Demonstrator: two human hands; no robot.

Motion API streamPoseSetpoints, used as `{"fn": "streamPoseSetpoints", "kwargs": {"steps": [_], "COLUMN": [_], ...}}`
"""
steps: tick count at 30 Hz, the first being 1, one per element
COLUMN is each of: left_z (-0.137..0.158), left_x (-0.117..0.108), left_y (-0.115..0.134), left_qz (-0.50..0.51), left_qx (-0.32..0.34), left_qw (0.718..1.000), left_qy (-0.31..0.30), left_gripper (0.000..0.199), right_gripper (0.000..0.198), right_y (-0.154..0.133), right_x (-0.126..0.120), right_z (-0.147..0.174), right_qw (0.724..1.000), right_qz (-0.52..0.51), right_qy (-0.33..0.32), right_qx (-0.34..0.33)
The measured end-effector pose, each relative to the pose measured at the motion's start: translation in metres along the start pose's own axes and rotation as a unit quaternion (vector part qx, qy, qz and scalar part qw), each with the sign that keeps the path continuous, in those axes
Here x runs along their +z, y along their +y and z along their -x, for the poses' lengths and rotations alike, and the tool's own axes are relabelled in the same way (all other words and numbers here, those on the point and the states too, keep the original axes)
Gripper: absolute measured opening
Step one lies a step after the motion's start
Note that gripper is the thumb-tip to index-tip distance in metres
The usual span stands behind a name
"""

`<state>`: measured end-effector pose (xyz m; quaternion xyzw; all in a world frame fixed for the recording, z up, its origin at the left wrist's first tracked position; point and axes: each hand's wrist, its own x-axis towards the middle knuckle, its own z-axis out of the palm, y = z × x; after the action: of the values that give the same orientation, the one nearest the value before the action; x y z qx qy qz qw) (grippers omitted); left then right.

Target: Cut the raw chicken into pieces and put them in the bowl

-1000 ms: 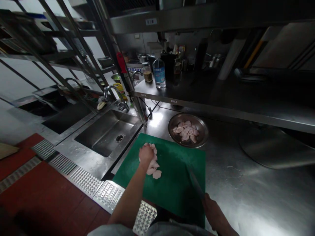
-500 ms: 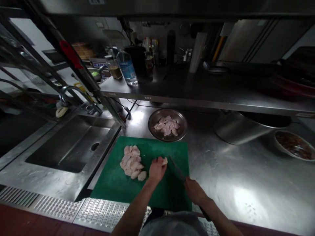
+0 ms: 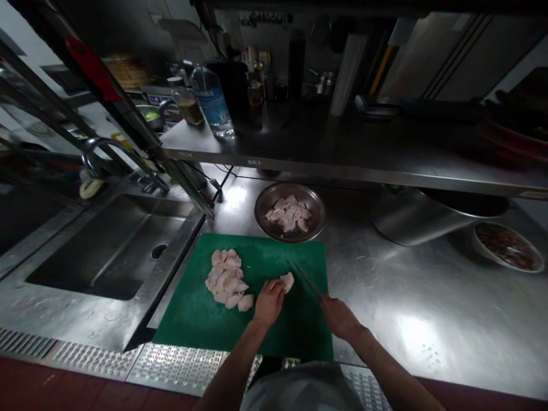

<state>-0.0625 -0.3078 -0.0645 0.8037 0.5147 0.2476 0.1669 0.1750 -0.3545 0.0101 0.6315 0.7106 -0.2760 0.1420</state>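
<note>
Left hand [image 3: 269, 303]: fingers curled onto raw meat piece [image 3: 288, 281], green cutting board [image 3: 188, 317]. Right hand [image 3: 341, 317]: closed around knife [image 3: 309, 281].

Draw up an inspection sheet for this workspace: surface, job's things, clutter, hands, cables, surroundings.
Surface: green cutting board on a steel counter.
Job's things: pale meat pile on the board's left; single piece apart; knife; more meat in a metal dish.
Clutter: large pot and filled bowl at right.
Hands: left hand touching the single piece, grip unclear; right hand holding the knife.
Cables: dark cable below the shelf, left end.
Surroundings: sink at left; bottle and jar on the shelf.
</note>
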Motion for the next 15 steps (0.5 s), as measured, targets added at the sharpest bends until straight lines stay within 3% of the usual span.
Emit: {"fn": "streamPoseSetpoints", "kwargs": {"steps": [5, 8, 15], "left_z": [0.002, -0.002, -0.008], "left_x": [0.004, 0.006, 0.009], "left_y": [0.005, 0.008, 0.008], "left_qz": [0.003, -0.012, 0.003], "left_qx": [0.003, 0.010, -0.014], "left_qw": [0.999, 1.000, 1.000], "left_qy": [0.036, 0.019, -0.012], "left_gripper": [0.018, 0.018, 0.026], "right_gripper": [0.050, 0.049, 0.041], "right_y": [-0.008, -0.022, -0.050], "right_x": [-0.018, -0.021, -0.016], "right_z": [0.021, 0.028, -0.007], "right_qw": [0.997, 0.994, 0.998], "right_qz": [0.075, 0.107, 0.064], "right_qy": [0.003, -0.004, -0.005], "right_qx": [0.016, -0.001, 0.016]}}
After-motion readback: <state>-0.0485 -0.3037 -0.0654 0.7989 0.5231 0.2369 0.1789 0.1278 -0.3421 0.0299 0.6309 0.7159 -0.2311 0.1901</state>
